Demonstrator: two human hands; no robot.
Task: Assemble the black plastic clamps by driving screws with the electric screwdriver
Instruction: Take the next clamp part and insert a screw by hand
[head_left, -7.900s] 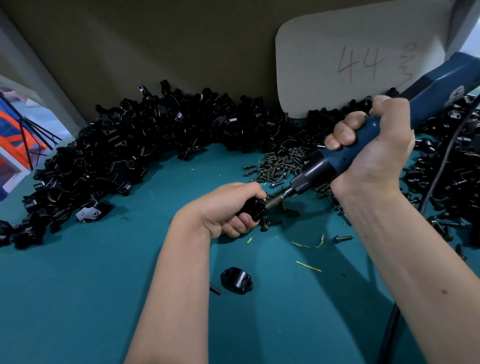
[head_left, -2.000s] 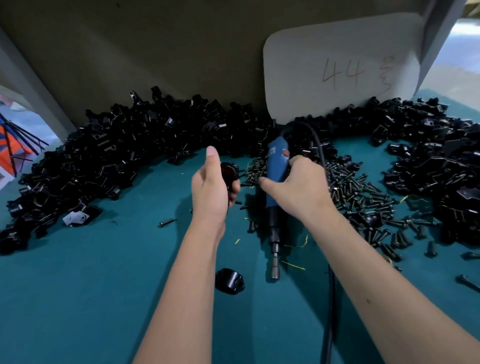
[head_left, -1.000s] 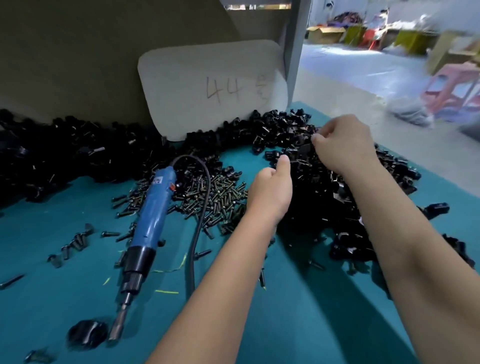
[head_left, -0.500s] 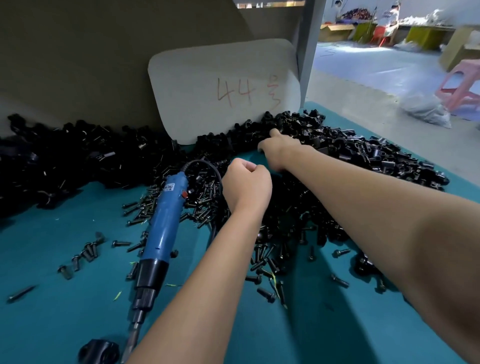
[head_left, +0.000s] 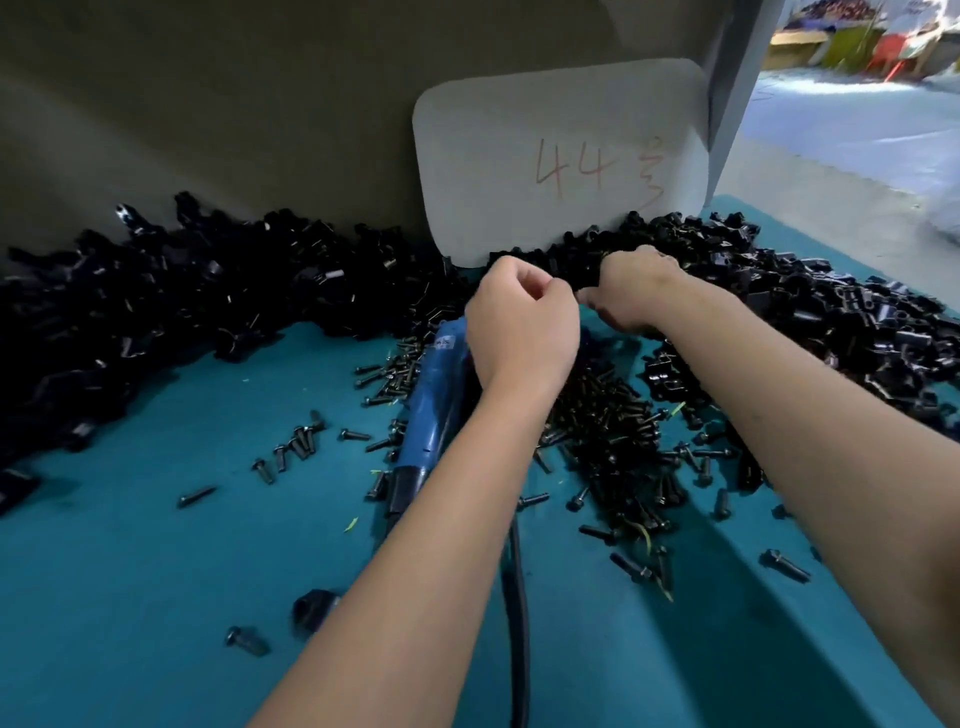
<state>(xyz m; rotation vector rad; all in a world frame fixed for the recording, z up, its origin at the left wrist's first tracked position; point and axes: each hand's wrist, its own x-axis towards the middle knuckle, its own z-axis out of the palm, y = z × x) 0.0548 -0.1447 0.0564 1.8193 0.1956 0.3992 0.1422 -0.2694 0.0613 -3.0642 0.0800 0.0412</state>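
dim bench, daylight glare upper right, soft blur, edges perhaps warped.

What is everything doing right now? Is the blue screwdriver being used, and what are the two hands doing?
electric screwdriver: lying on the table, not held.
left hand: fingers curled; whether it holds anything is hidden.
right hand: fingers curled at the clamp pile; what it holds is hidden.
black clamp parts: heaped, loose.
screws: loose pile.
single clamp: lying alone near the front.
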